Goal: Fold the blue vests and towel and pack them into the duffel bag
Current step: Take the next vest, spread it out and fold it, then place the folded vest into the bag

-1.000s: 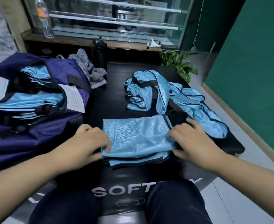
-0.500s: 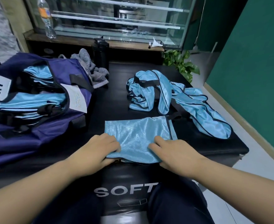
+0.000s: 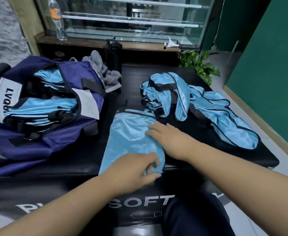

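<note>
Item: folded vest [image 3: 131, 140], pale blue, on the black pad [image 3: 242, 155] directly before the person. Long axis ran from the near pad edge away toward the far right, slightly slanted; near end overhung or met the pad's front edge.

Position relative to hands: both hands lay on it. Left hand [image 3: 133, 172] at the near end; right hand [image 3: 167, 133] at the far right edge. The bag [image 3: 43, 142] stood to the left, mouth open, folded vests already stacked inside; the left hand was the nearer to it.

Left hand: fingers curled, pinching a bunch of the vest's near corner between thumb and fingertips.

Right hand: fingers nearly straight, spread, pressing flat on the cloth; nothing gripped.

Outstanding stock: loose vests [image 3: 182, 96], unfolded, heaped on the pad to the far right, well apart from the bag. Towel [image 3: 106, 74], grey striped, crumpled behind the bag, unfolded.

Assessment: the coming move, probably a lift and carry leftward into the bag, turned on the vest lying right of the bag mouth.
</note>
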`<state>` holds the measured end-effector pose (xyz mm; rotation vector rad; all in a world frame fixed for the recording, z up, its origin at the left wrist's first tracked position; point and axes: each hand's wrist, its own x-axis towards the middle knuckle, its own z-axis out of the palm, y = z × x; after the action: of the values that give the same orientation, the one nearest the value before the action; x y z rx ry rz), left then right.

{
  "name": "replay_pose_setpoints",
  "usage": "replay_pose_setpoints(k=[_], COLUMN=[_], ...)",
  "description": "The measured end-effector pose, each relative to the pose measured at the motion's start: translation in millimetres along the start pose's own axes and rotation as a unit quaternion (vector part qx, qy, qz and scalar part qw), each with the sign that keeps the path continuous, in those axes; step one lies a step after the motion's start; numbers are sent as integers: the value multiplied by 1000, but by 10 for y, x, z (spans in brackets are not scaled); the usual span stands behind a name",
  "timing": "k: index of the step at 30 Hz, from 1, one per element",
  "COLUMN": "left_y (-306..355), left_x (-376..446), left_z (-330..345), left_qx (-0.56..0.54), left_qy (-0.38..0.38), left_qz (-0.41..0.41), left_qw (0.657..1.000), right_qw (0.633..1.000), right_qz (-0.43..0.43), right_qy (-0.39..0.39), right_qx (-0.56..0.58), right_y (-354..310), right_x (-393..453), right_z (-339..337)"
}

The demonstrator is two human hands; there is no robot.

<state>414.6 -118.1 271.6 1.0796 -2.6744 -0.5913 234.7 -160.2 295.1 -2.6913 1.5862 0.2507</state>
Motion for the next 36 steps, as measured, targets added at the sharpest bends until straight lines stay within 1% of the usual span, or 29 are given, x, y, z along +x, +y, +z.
replay_pose_setpoints(k=[2, 4, 7, 9, 10, 12, 13, 15, 18, 22, 25, 26, 28, 29, 30, 33, 35, 36], left_y=[48, -16, -249, -471, -589, -791, -882, -1009, -1081, -1122, -1105, -1099, -1067, -1040, -1009, -933, -923, -930], left_x=[39, 23, -92, -209, -284, -420, -473, -509, -484, -473, -429, -403, -336, -298, -261, -159, -124, -114], left_z=[-3, -4, -64, -72, -70, -79, -82, -114, -127, -36, -31, -26, -18, -16, -20, -48, -58, -60], left_qx=[-35, -26, 14, 69, 93, 141, 168, 200, 176, 154, 94, 53, -41, -88, -133, -237, -285, -299], left_qy=[-19, -16, 20, 42, 25, -46, -57, -46, -7, 24, 47, 67, 130, 163, 193, 251, 261, 261], left_qz=[16, 44, 72, 86, 78, 53, 61, 83, 62, 63, 45, 34, 30, 17, -19, -169, -212, -222], left_qw=[999, 999, 997, 993, 992, 987, 982, 975, 982, 986, 993, 996, 990, 983, 972, 923, 898, 890], right_qw=[1000, 999, 991, 985, 985, 986, 986, 986, 978, 954, 937, 935, 929, 919, 903, 828, 804, 806], right_qz=[-11, -40, -99, -135, -142, -137, -129, -103, -54, -1, 32, 41, 66, 80, 101, 159, 174, 181], right_qy=[-4, 18, 75, 71, 57, 50, 65, 94, 115, 180, 200, 202, 207, 217, 227, 238, 244, 242], right_qx=[-1, 4, 56, 77, 85, 85, 79, 87, 163, 240, 285, 287, 301, 320, 351, 482, 514, 509], right_y=[-4, 34, 145, 211, 223, 216, 198, 155, 82, 30, -8, -23, -45, -53, -69, -92, -98, -96], right_x=[-38, -132, -332, -468, -522, -568, -556, -497, -428, -383, -309, -279, -200, -158, -124, -53, -35, -23], right_z=[-15, 56, 265, 430, 507, 631, 674, 695, 664, 657, 641, 641, 654, 661, 651, 588, 563, 565])
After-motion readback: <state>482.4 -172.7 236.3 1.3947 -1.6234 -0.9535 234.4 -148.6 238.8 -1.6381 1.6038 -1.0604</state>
